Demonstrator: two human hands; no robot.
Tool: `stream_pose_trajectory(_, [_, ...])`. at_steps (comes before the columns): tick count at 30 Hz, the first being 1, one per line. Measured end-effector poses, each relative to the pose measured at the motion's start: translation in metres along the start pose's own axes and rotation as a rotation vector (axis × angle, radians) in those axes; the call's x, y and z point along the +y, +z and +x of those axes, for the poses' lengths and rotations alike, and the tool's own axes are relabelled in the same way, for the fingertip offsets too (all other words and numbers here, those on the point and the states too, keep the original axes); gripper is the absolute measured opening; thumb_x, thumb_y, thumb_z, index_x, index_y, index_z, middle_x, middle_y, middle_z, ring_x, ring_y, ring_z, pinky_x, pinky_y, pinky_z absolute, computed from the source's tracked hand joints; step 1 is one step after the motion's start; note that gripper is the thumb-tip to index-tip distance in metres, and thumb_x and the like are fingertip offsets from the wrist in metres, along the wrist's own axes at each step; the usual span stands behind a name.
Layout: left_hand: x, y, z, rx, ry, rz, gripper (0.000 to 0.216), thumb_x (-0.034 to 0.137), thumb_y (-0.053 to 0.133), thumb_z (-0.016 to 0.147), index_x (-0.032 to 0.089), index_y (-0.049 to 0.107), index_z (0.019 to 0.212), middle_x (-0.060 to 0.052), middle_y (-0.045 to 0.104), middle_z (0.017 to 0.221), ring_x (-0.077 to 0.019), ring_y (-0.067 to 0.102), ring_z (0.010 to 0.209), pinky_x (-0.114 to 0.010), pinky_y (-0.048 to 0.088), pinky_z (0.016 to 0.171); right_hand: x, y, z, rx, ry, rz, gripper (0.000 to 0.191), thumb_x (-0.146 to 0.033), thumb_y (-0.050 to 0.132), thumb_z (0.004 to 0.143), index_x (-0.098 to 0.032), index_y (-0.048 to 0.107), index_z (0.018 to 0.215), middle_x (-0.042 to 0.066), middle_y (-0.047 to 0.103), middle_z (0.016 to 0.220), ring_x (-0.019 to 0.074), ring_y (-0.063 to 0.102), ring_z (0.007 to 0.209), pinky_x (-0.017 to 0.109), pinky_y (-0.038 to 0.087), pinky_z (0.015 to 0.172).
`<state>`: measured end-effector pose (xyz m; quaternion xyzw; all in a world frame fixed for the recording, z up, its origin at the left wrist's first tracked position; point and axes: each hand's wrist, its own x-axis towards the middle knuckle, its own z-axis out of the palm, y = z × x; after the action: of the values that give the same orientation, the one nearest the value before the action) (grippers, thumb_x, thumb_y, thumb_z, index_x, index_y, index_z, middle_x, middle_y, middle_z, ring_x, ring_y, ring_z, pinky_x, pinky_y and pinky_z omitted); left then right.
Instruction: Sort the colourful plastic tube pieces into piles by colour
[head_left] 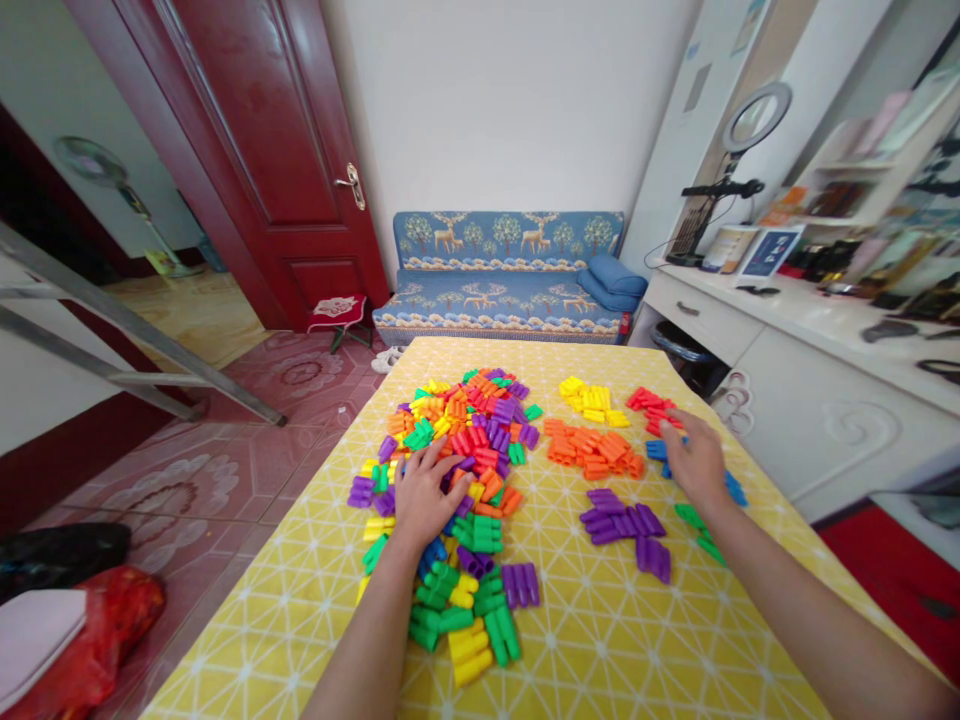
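Plastic building blocks shaped like joined tubes lie on the table. My left hand rests over a large mixed pile of blocks, with its fingers spread and thumb apart; I see no block held in it. On the right, my right hand reaches beside a small group of red blocks, its fingers stretched out at the red pieces. Blue blocks lie under and around that hand, partly hidden. Nearby are groups of orange blocks, yellow blocks, purple blocks and green blocks, the last partly behind my right forearm.
A yellow patterned cloth covers the table. Beyond it stands a blue sofa with deer prints. To the right is a white dresser with a ring light. A metal ladder and a red stool are on the left.
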<state>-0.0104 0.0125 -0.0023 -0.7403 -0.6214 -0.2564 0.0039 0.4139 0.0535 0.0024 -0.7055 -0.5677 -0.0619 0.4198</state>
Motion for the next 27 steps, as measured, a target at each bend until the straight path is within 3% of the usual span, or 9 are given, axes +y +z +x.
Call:
stream_pose_trajectory(2, [0.000, 0.000, 0.000, 0.002, 0.000, -0.001, 0.034, 0.052, 0.051, 0.086, 0.036, 0.070, 0.109, 0.001, 0.056, 0.138, -0.0288, 0.048, 0.123, -0.052, 0.031, 0.106, -0.043, 0.008, -0.029, -0.097, -0.163, 0.197, 0.041, -0.044, 0.047, 0.086, -0.017, 0.066, 0.109, 0.014, 0.065, 0.118, 0.0256, 0.056, 0.115, 0.045, 0.038, 0.104])
stream_pose_trajectory(5, [0.000, -0.001, 0.000, 0.004, -0.003, -0.004, 0.033, 0.052, 0.052, 0.086, 0.037, 0.070, 0.109, 0.002, 0.056, 0.138, -0.0289, 0.048, 0.123, -0.052, 0.031, 0.106, -0.099, 0.027, -0.079, -0.297, -0.243, 0.363, 0.031, -0.035, 0.051, 0.086, -0.021, 0.066, 0.110, 0.010, 0.064, 0.122, 0.0232, 0.055, 0.117, 0.046, 0.040, 0.103])
stream_pose_trajectory(9, [0.001, -0.001, 0.000, 0.003, -0.002, -0.005, 0.033, 0.052, 0.052, 0.086, 0.037, 0.070, 0.109, 0.003, 0.055, 0.138, -0.0285, 0.049, 0.122, -0.052, 0.031, 0.106, -0.140, 0.063, -0.117, -0.411, -0.272, 0.446, 0.040, -0.017, 0.051, 0.081, -0.022, 0.063, 0.119, 0.009, 0.062, 0.127, 0.0227, 0.054, 0.121, 0.049, 0.040, 0.105])
stream_pose_trajectory(13, [0.001, -0.001, 0.000, 0.011, -0.001, -0.005, 0.032, 0.051, 0.052, 0.086, 0.037, 0.070, 0.109, 0.004, 0.056, 0.138, -0.0281, 0.049, 0.122, -0.051, 0.032, 0.106, -0.154, 0.093, -0.114, -0.422, -0.287, 0.412, 0.060, 0.000, 0.043, 0.073, -0.023, 0.061, 0.125, 0.007, 0.059, 0.133, 0.0204, 0.050, 0.126, 0.047, 0.038, 0.108])
stream_pose_trajectory(16, [0.001, 0.000, 0.000, 0.015, -0.001, -0.006, 0.031, 0.050, 0.052, 0.086, 0.037, 0.070, 0.108, 0.004, 0.056, 0.137, -0.0281, 0.049, 0.122, -0.050, 0.032, 0.106, -0.158, 0.104, -0.105, -0.439, -0.290, 0.342, 0.064, 0.003, 0.044, 0.071, -0.025, 0.061, 0.126, 0.005, 0.060, 0.132, 0.0200, 0.052, 0.123, 0.043, 0.041, 0.106])
stream_pose_trajectory(23, [0.001, -0.001, 0.000, 0.016, 0.001, -0.011, 0.033, 0.051, 0.051, 0.086, 0.036, 0.070, 0.108, 0.002, 0.056, 0.137, -0.0279, 0.049, 0.122, -0.050, 0.032, 0.106, -0.162, 0.102, -0.104, -0.436, -0.293, 0.289, 0.046, 0.001, 0.051, 0.073, -0.023, 0.070, 0.107, 0.005, 0.066, 0.118, 0.0221, 0.056, 0.110, 0.041, 0.044, 0.098])
stream_pose_trajectory(27, [0.000, -0.001, 0.000, 0.015, -0.001, -0.017, 0.031, 0.050, 0.052, 0.086, 0.036, 0.070, 0.108, 0.002, 0.056, 0.137, -0.0273, 0.049, 0.121, -0.051, 0.032, 0.106, -0.159, 0.092, -0.102, -0.435, -0.297, 0.301, 0.045, 0.001, 0.048, 0.074, -0.025, 0.070, 0.105, 0.002, 0.068, 0.116, 0.0205, 0.059, 0.106, 0.037, 0.047, 0.094])
